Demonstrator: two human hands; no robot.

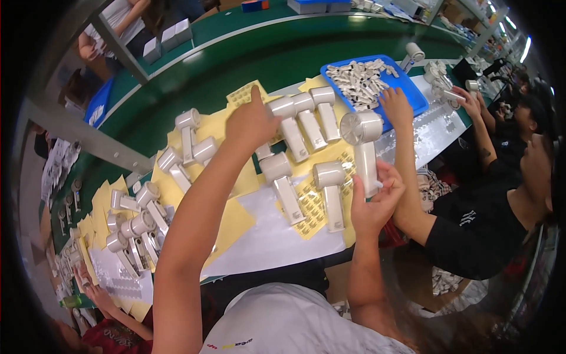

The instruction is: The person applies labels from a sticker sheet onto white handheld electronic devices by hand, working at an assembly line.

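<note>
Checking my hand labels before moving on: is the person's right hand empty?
No, the right hand grips a white handheld fan near its lower end.

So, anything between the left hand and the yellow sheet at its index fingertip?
Nothing visible: the left hand has its index finger over the yellow sheet itself. The white fans lie to its right, off that line. Fingertip contact is unclear.

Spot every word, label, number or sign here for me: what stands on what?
I'll quote no wording, only say where marks stand.
White shirt: small coloured lettering.
Co-worker's black shirt: pale emblem.
Red shirt: pale lettering, blurred.
Yellow sheet: rows of dark marks, too small to read.
White device: tiny grey marks, unreadable.
</note>
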